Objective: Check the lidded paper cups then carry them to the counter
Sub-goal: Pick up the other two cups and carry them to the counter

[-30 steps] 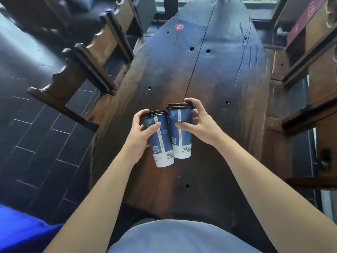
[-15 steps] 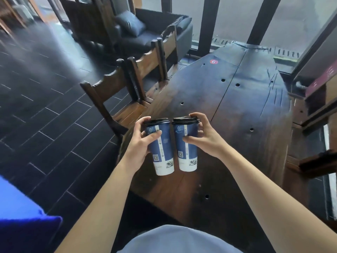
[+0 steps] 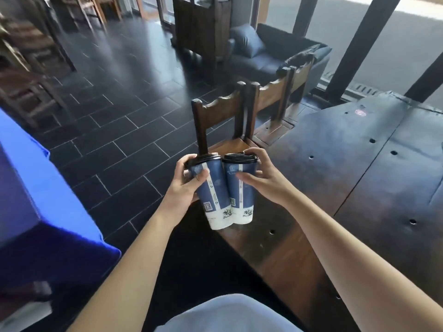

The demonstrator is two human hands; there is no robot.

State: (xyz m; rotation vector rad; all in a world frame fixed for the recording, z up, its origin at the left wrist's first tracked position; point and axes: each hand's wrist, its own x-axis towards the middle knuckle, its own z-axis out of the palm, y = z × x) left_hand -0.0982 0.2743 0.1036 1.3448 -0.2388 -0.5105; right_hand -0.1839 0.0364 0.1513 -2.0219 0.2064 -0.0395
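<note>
Two tall blue paper cups with black lids and white bases are held side by side in the air, touching each other. My left hand [image 3: 186, 188] grips the left cup [image 3: 214, 195], which leans a little to the left. My right hand [image 3: 266, 180] grips the right cup [image 3: 241, 190], thumb on its front and fingers round the back near the lid. Both cups hang over the near left edge of the dark wooden table [image 3: 364, 178].
Two wooden chairs [image 3: 223, 116] stand at the table's left side just beyond the cups. A bright blue object [image 3: 36, 195] fills the left. Dark tiled floor [image 3: 115, 140] stretches ahead, with a dark sofa [image 3: 273, 56] and a wooden cabinet [image 3: 201, 27] further off.
The view has swung left and up, away from the table toward the floor and room. Both cups stay gripped together and have moved to the table's left edge; the left cup tilts more.
</note>
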